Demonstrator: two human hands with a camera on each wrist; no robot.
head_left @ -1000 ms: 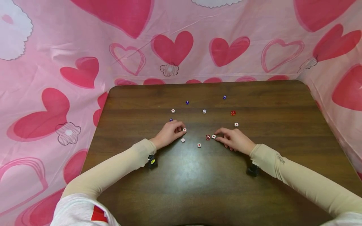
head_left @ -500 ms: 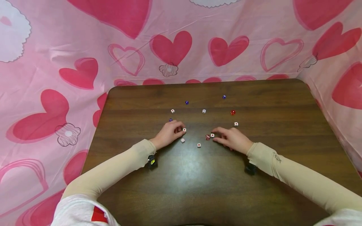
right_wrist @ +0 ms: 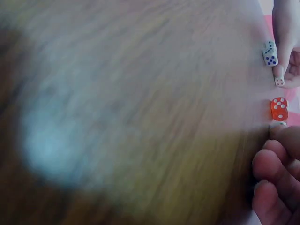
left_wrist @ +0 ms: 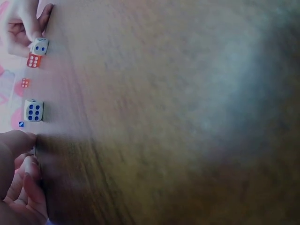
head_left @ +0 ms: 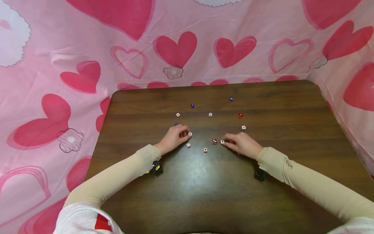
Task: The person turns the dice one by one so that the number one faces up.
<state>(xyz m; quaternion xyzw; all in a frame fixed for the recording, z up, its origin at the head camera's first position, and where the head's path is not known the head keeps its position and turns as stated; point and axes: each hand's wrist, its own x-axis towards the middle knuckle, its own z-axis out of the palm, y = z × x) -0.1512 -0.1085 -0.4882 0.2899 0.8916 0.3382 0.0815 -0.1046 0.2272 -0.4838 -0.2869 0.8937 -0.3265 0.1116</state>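
My left hand [head_left: 175, 139] rests on the table and pinches a white die [head_left: 190, 134], its red one-spot facing up. Only a sliver of that die shows between the fingers in the left wrist view. My right hand [head_left: 243, 143] holds another white die [head_left: 222, 142] between thumb and forefinger. A red die [head_left: 214, 141] lies just left of it, with a small gap between. Nearer to me sit two white dice, one [head_left: 205, 150] between the hands and one [head_left: 188, 145] below the left fingertips. A blue die [head_left: 176, 124] is partly hidden behind the left hand.
Farther back on the brown wooden table [head_left: 187, 195] lie white dice [head_left: 210, 114], blue dice [head_left: 192, 106] and a red die [head_left: 240, 115]. One white die [head_left: 243, 127] is just beyond the right hand. A pink heart-patterned cloth [head_left: 204, 65] hangs around the table.
The right hand first shifted its white die slightly left and away from me, then back right and nearer, widening the gap to the red die. The left hand has stayed in place.
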